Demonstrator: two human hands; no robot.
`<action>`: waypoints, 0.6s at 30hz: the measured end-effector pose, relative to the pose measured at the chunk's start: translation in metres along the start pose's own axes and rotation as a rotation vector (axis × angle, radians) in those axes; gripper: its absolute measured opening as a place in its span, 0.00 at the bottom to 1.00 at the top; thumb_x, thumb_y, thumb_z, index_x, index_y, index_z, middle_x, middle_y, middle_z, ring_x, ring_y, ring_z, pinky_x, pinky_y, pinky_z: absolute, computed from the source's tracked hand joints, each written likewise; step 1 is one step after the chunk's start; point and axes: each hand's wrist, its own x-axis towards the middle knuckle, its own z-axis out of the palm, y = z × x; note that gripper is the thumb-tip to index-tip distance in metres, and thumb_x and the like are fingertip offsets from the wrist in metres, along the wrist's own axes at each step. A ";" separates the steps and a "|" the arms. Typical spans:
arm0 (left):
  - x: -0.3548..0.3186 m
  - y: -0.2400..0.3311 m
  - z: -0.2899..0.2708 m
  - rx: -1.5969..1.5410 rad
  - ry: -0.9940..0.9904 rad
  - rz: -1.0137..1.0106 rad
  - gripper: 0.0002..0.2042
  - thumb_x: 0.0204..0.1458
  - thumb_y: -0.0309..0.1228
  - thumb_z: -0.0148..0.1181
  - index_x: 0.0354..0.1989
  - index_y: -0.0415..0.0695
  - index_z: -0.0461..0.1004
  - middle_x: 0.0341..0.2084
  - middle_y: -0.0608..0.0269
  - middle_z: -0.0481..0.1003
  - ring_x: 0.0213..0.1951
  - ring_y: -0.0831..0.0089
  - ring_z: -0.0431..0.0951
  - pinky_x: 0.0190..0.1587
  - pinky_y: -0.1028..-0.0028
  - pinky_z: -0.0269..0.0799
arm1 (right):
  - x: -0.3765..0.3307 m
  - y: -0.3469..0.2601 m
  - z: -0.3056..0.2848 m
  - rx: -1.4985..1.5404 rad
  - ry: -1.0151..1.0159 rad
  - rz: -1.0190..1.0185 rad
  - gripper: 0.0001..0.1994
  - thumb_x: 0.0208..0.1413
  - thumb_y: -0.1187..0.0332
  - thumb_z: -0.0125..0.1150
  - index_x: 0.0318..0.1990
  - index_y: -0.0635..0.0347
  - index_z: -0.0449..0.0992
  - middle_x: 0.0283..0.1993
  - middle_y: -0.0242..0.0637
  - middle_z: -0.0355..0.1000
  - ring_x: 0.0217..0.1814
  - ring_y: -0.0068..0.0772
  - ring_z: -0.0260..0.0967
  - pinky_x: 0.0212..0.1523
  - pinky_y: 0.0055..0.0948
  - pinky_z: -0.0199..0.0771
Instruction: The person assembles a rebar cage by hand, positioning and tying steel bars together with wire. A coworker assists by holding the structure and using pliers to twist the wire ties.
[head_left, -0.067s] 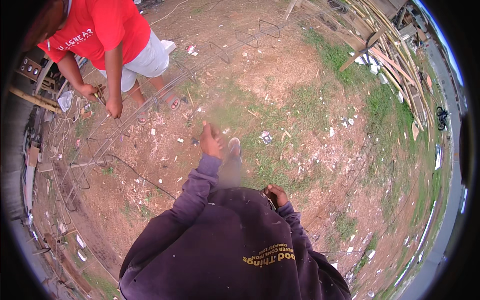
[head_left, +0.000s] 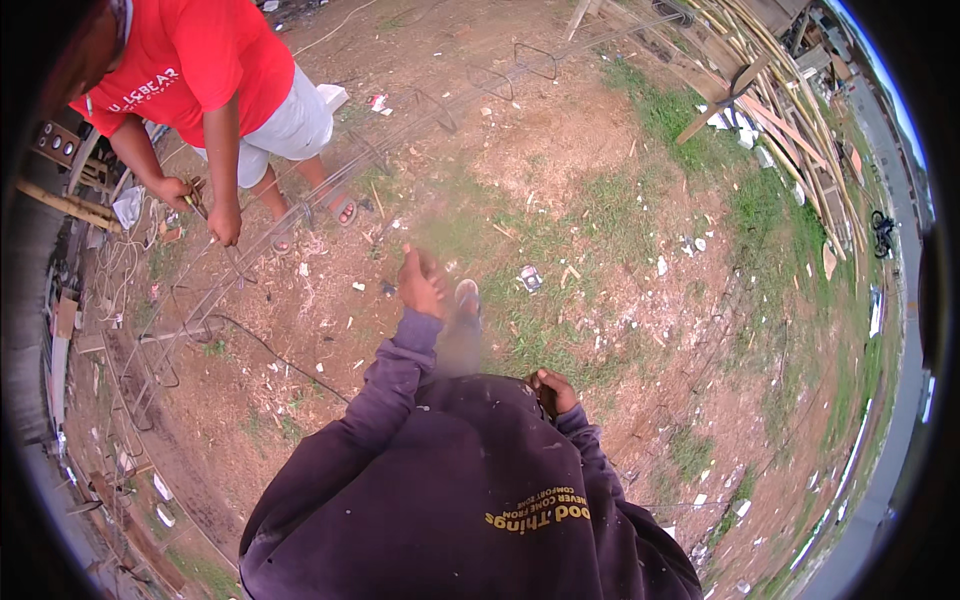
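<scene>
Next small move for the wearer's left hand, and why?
Probably reach left and steady the steel-bar frame: the left hand looks empty and apart from it, while a red-shirted co-worker has both hands by the bars. The right hand sits at the sweatshirt's edge; whether it holds anything is unclear.

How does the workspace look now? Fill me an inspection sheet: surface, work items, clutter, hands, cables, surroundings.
Surface: brown soil with patches of grass.
Work items: long steel-rod frame with bent loops; co-worker in red holds a slim tool by it.
Clutter: crumpled wrapper, scattered pale scraps.
Hands: left hand open, nothing visible in it; right hand at the waist, grip unclear.
Cables: dark strand, cable or rod unclear.
Surroundings: long poles piled at upper right.
</scene>
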 end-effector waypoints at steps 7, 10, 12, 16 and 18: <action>0.124 0.050 0.094 -0.233 -0.229 0.065 0.23 0.62 0.48 0.41 0.15 0.51 0.56 0.09 0.73 0.51 0.10 0.81 0.49 0.11 0.78 0.46 | 0.081 -0.162 0.035 -0.184 0.020 -0.113 0.16 0.62 0.60 0.51 0.29 0.64 0.74 0.43 0.42 0.74 0.40 0.31 0.70 0.45 0.30 0.69; 0.169 0.082 0.141 -0.268 -0.279 0.015 0.23 0.63 0.46 0.40 0.14 0.52 0.54 0.09 0.73 0.51 0.10 0.81 0.47 0.12 0.78 0.45 | 0.105 -0.233 0.055 -0.502 -0.102 -0.100 0.17 0.62 0.58 0.50 0.31 0.64 0.75 0.41 0.40 0.75 0.39 0.28 0.70 0.42 0.27 0.69; 0.187 0.094 0.169 -0.266 -0.308 -0.022 0.23 0.63 0.46 0.39 0.14 0.52 0.54 0.09 0.73 0.51 0.10 0.81 0.48 0.12 0.78 0.45 | 0.109 -0.265 0.069 -0.669 -0.123 -0.276 0.17 0.63 0.59 0.50 0.29 0.64 0.75 0.38 0.37 0.75 0.38 0.26 0.71 0.39 0.27 0.70; 0.222 0.103 0.214 -0.254 -0.395 -0.071 0.23 0.63 0.45 0.38 0.13 0.52 0.54 0.08 0.73 0.50 0.10 0.80 0.49 0.12 0.77 0.47 | 0.103 -0.310 0.092 -0.559 -0.040 -0.437 0.15 0.62 0.65 0.53 0.25 0.64 0.72 0.27 0.36 0.73 0.35 0.24 0.71 0.38 0.25 0.71; 0.240 0.101 0.231 -0.237 -0.377 -0.129 0.23 0.64 0.44 0.37 0.13 0.52 0.54 0.08 0.73 0.50 0.10 0.80 0.49 0.12 0.77 0.47 | 0.104 -0.325 0.099 -0.703 -0.010 -0.488 0.15 0.62 0.66 0.54 0.24 0.64 0.71 0.25 0.36 0.72 0.31 0.23 0.71 0.34 0.25 0.71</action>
